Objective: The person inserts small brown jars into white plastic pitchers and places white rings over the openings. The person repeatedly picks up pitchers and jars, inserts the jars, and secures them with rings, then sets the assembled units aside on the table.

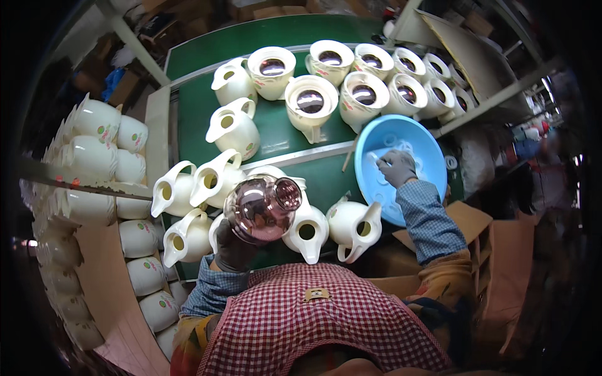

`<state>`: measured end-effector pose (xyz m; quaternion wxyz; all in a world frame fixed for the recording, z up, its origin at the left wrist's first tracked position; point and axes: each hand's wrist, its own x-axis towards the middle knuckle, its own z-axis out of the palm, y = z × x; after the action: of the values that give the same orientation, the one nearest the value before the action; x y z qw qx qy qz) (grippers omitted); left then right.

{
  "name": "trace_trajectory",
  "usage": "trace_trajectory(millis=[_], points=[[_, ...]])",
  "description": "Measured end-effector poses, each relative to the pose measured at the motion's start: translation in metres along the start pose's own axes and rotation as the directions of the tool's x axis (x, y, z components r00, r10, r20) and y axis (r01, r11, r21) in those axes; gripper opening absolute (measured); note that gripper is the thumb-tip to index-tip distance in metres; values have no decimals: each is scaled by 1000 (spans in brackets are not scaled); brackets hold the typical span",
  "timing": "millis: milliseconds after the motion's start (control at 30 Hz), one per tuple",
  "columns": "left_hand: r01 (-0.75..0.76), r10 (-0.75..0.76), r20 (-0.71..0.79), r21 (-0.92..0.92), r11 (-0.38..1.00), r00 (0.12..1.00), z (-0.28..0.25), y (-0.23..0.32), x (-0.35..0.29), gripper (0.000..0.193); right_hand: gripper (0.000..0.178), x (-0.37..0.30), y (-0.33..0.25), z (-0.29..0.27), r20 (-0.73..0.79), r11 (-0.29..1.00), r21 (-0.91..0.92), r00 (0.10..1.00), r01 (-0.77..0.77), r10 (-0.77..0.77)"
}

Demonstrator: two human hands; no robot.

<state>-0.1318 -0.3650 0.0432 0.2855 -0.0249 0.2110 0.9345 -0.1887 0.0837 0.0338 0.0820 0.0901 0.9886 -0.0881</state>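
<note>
My left hand, in a dark glove, is closed around a shiny, pinkish glass flask liner. The liner is tilted, its round neck pointing up and to the right, above the near row of white jug bodies. My right hand, in a grey glove, reaches into a light blue basin. Its fingers are pinched together among loose white rings; what they hold is too small to make out. Nearest to the liner stands a white jug body with a spout and a round opening.
White jugs with liners inside stand in rows across the green table. More spouted bodies are at the left. Stacked white shells fill the left side. An open cardboard box sits below the basin. A metal rail crosses the table.
</note>
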Motion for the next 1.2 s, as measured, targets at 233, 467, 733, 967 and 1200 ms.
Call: trace_trajectory(millis=[233,467,733,967,1200], points=[[102,-109,73,99,990,991,19,4,0,95,13,-61,-85,-56,-598,633,149,579,760,-554],[96,-110,139,107,990,984,13,-9,-7,94,25,-135,-172,-61,-627,548,174,522,818,-579],[147,-157,253,59,987,955,8,-10,-16,84,39,-155,-180,-46,-697,519,197,491,832,-522],[179,-181,212,30,983,960,12,-13,-23,81,72,-153,-187,-41,-556,406,506,647,762,-522],[124,-115,179,-42,991,977,33,-2,-29,88,97,-132,-207,-31,-413,308,663,677,682,-609]])
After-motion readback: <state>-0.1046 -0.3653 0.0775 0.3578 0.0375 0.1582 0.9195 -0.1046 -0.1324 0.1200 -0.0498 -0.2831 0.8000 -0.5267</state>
